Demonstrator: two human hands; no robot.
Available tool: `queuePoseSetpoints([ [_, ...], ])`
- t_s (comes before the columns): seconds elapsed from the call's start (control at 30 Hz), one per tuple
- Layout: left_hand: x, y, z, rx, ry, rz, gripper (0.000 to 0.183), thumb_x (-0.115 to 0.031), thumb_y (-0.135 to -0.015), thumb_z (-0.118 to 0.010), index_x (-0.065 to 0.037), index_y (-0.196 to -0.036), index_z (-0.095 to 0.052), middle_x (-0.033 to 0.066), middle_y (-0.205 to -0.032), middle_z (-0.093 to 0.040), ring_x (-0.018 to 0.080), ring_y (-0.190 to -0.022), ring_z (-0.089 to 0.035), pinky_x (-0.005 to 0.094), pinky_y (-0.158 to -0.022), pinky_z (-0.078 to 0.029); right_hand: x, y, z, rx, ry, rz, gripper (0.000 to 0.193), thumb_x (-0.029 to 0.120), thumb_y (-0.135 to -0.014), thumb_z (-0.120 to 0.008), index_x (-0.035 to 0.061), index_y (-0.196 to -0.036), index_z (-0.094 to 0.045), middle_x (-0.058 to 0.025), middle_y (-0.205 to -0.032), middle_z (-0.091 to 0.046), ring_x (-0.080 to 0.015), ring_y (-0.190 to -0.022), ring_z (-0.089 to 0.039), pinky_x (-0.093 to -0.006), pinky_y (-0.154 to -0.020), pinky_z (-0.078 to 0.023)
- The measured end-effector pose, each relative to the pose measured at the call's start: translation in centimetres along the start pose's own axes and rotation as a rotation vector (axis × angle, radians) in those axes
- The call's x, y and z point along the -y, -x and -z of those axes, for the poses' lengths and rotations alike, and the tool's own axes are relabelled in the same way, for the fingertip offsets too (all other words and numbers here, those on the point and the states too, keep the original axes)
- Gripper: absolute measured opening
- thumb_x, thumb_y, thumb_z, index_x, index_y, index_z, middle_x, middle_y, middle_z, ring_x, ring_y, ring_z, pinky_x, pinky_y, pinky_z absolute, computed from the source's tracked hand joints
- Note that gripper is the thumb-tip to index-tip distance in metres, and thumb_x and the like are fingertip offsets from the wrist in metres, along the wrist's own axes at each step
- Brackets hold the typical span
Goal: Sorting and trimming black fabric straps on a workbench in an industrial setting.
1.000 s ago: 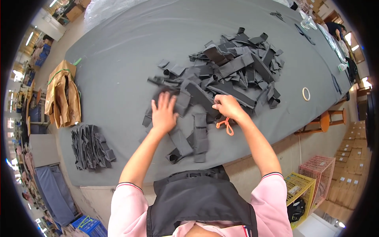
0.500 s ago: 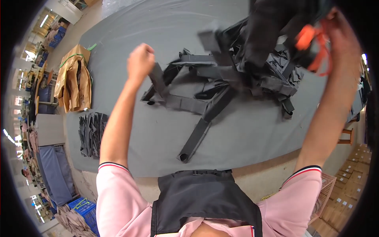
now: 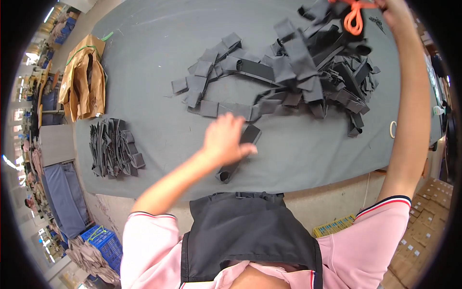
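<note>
My left hand (image 3: 224,140), its fingers spread, hovers over or rests lightly on a dark grey fabric strip (image 3: 251,136) near the front of the table; which of the two I cannot tell. Beyond it lies a tangled heap of grey fabric strips (image 3: 298,60), several of them folded into flat loops. At the far right, my right hand (image 3: 395,14) is closed on a looped orange cord (image 3: 353,21), beside a blurred dark bundle (image 3: 317,12) at the top edge. Part of that hand is cut off by the picture's edge.
A grey cloth covers the table (image 3: 159,62). At its left stand a stack of folded grey strips (image 3: 113,149) and a brown paper bag (image 3: 86,82). A blue crate (image 3: 103,245), a yellow crate (image 3: 334,225) and cardboard boxes (image 3: 423,231) are below the table's level.
My left hand has come down, right and nearer, its fingers opening. The dark bundle and orange cord have moved farther away with my right hand, and the strips have shifted.
</note>
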State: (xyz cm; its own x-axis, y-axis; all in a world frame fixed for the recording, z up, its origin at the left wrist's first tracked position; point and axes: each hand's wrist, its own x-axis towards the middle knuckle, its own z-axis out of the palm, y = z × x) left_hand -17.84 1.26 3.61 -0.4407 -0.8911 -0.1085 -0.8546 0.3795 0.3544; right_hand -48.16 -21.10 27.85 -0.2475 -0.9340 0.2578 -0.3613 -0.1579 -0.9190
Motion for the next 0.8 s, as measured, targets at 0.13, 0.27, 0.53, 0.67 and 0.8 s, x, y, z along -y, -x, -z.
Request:
queuePoseSetpoints([
  [0.13, -2.6, 4.0, -5.4, 0.182, 0.121, 0.148, 0.084, -0.035, -0.065, -0.076, -0.004, -0.132, -0.037, 0.0171, -0.106, -0.048, 0.0319, -0.105, -0.049, 0.0412, -0.088, -0.044, -6.5, 4.8, -0.3, 0.195, 0.352, 0.099, 0.023, 0.026, -0.089, -0.055, 0.0085, -0.101, -0.065, -0.0002, -0.061, -0.059, -0.0032, -0.056, -0.046, -0.0198, -0.057, -0.037],
  [0.27, 3.1, 9.1, -5.3, 0.272, 0.685, 0.108, 0.074, -0.008, -0.067, -0.065, -0.003, -0.134, -0.034, 0.0148, -0.104, -0.051, 0.0297, -0.097, -0.053, 0.0384, -0.084, -0.047, -7.5, 16.6, -7.1, 0.521, -0.090, -0.007, 0.023, 0.023, -0.091, -0.051, 0.0049, -0.095, -0.064, -0.0034, -0.088, -0.063, -0.0051, -0.050, -0.047, -0.0178, -0.046, -0.037],
  [0.53, 7.5, 17.6, 1.6, -0.545, 2.382, 0.442, 0.050, -0.004, -0.078, -0.056, 0.001, -0.126, -0.041, 0.0147, -0.103, -0.062, 0.0235, -0.080, -0.062, 0.0371, -0.071, -0.054, -19.6, 34.2, -12.2, 0.737, 0.217, -0.092, 0.015, 0.009, -0.089, -0.054, 0.0007, -0.100, -0.061, -0.0092, -0.086, -0.060, -0.0102, -0.053, -0.056, -0.0259, -0.053, -0.045],
  [0.67, 7.3, 18.3, 1.0, -0.426, 1.777, 0.969, 0.038, -0.015, -0.086, -0.059, 0.001, -0.118, -0.045, 0.0149, -0.110, -0.062, 0.0195, -0.075, -0.062, 0.0331, -0.069, -0.055, -16.6, 35.7, -12.7, 0.583, 0.222, -0.227, 0.014, 0.009, -0.088, -0.056, 0.0036, -0.099, -0.062, -0.0097, -0.078, -0.063, -0.0199, -0.061, -0.062, -0.0296, -0.056, -0.048],
  [0.8, 5.8, 19.5, 0.8, -0.339, 1.645, 0.967, 0.034, -0.017, -0.089, -0.057, -0.001, -0.116, -0.047, 0.0136, -0.105, -0.062, 0.0200, -0.081, -0.063, 0.0329, -0.072, -0.054, -12.1, 37.6, -16.6, 0.600, 0.020, 0.047, 0.017, 0.012, -0.086, -0.059, 0.0030, -0.101, -0.057, -0.0125, -0.079, -0.065, -0.0285, -0.063, -0.062, -0.0354, -0.057, -0.048],
])
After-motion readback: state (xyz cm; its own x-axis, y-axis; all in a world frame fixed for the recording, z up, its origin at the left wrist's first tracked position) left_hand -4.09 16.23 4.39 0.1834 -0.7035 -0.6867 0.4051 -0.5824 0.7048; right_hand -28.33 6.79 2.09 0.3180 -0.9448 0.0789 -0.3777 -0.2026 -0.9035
